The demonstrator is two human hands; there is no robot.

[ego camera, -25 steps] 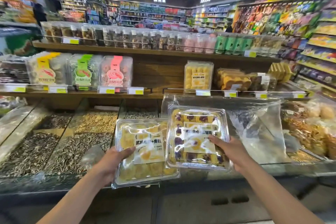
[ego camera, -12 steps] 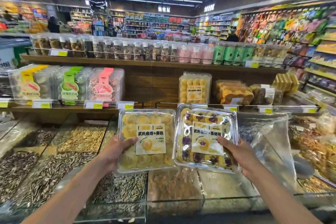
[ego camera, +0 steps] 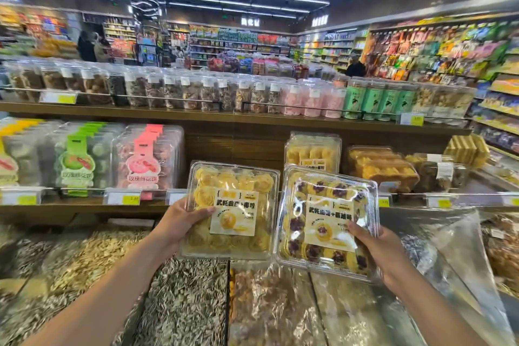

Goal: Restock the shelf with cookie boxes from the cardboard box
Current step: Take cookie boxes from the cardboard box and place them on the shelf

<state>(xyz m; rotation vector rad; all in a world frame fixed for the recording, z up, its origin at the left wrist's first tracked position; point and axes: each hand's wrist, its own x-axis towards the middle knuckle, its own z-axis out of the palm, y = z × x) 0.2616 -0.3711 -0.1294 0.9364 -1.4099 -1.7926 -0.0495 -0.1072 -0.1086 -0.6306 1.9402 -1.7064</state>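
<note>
My left hand grips a clear plastic box of plain yellow cookies by its left edge, thumb on the lid. My right hand grips a second clear box of yellow cookies with purple centres at its lower right corner. Both boxes are held upright side by side, labels facing me, in front of the middle wooden shelf. Behind them on that shelf stands one matching yellow cookie box, with a bare gap to its left. The cardboard box is out of view.
Pink and green pastry packs fill the shelf's left side; cake boxes stand to the right. Jars line the upper shelf. Below lie bulk bins of sunflower seeds under plastic covers. People stand in far aisles.
Both hands have raised the two cookie boxes from over the seed bins up to the level of the middle shelf, and the boxes now sit side by side instead of overlapping.
</note>
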